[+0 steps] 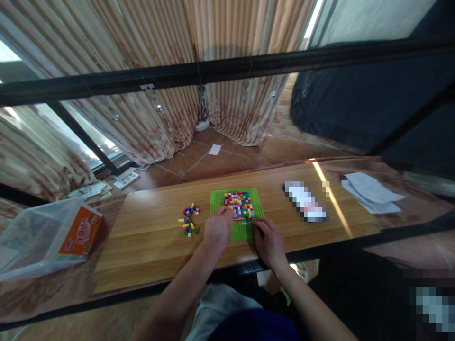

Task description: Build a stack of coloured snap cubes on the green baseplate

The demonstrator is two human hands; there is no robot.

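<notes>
A green studded baseplate (259, 203) lies on the wooden board, with a dense patch of multicoloured toy bricks (239, 201) pressed onto its upper middle. At the patch's near-left corner, my left hand (217, 229) has its fingers closed together against the bricks; whatever is between the fingertips is hidden. My right hand (270, 240) rests at the plate's right edge, fingers curled in and tips over the plate near the patch's lower right. Any small piece in them cannot be made out. To the left, loose coloured bricks (189, 220) lie in a small scattered pile.
The wooden tabletop (152, 237) carries a pixelated phone-like object (305, 202) on the right. Papers (373, 192) lie at the far right. A clear plastic bin (35, 237) with an orange label stands at the left. A dark metal bar (177, 76) crosses beyond the table.
</notes>
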